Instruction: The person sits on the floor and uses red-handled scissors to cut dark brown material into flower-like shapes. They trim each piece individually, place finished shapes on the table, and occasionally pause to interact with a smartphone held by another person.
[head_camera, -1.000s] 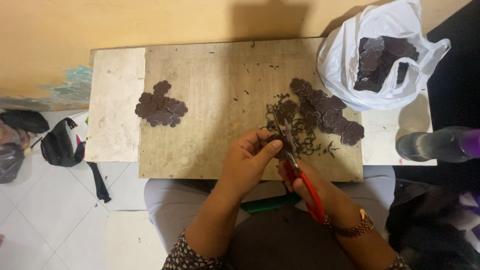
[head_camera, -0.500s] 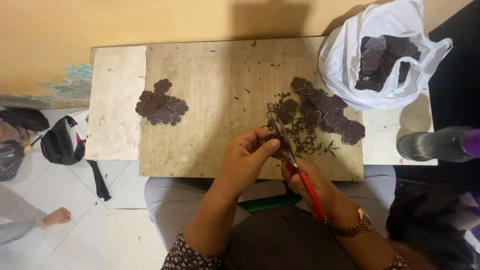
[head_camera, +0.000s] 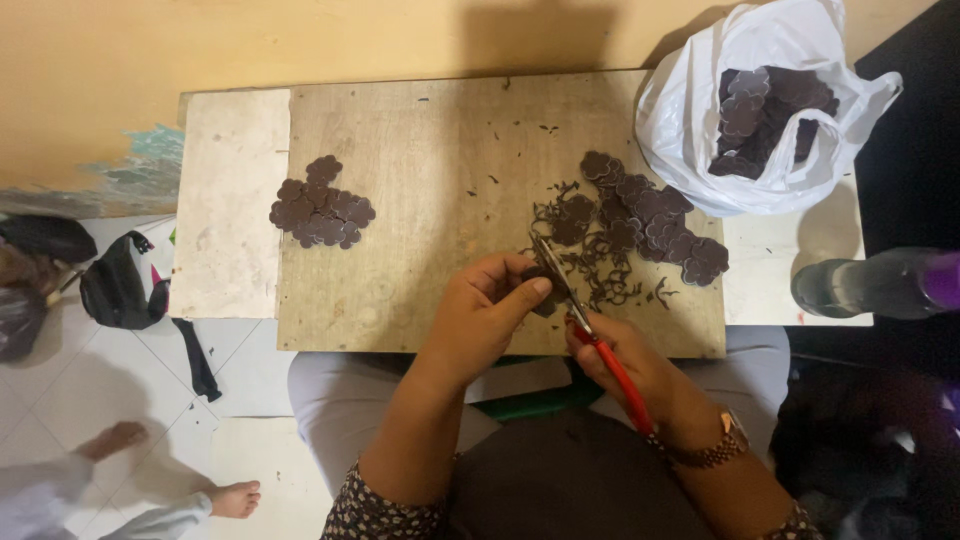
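Two hands: at work near the front edge of the wooden board (head_camera: 420, 230), right of its middle.
Left hand (head_camera: 480, 320): fingers pinched together on a small dark cutout piece (head_camera: 545, 297), thumb on top, held just above the board.
Right hand (head_camera: 625, 365): closed round the red handles of the scissors (head_camera: 590, 335); blades angled up toward the far edge, crossing the pinched piece, slightly apart as far as can be told.
Piece in hand: thin, flat, scalloped like a small flower; likely light and flexible, probably felt or thin leather, cannot tell which.
Grip advice: best pinched close to the cut line, flat between thumb and forefinger, so the sheet does not flop or fold into the blades.
Fragility: judged low; soft enough to bend, narrow lobes could tear if tugged.
Slip: matte surface, looks easy to hold.
Pile near left edge of board: heap of dark cutouts (head_camera: 320, 208), overlapping, well apart from the hands.
Pile near right edge: more cutouts (head_camera: 650, 215) mixed with curled trimmings (head_camera: 600, 280), just beyond the scissors.
Far right corner: white plastic bag (head_camera: 700, 130), open, with dark pieces inside.
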